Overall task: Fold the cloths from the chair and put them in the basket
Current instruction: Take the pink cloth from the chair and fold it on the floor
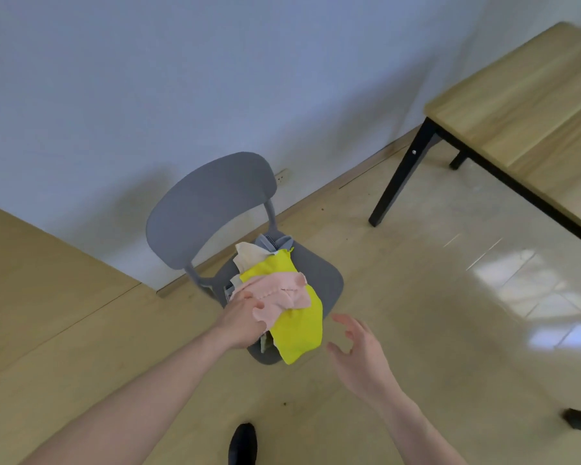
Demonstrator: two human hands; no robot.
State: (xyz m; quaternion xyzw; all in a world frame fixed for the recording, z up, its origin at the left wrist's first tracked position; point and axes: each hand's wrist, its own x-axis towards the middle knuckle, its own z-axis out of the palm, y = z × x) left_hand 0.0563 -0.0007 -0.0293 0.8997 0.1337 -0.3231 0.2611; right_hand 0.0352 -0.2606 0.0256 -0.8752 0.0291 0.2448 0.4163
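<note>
Grey chair (215,209) holds four cloths (282,297).

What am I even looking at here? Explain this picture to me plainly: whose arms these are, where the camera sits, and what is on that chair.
There is no machine here. The one picture comes from a camera worn on a person's head, looking down at their own bare arms. A grey chair stands by the wall with a heap of cloths on its seat. The left hand has its grip on the pink cloth, which lies over a yellow cloth. A cream cloth and a grey one sit further back. The right hand hovers open, holding nothing. A wooden table stands to the right. No basket is in view.
</note>
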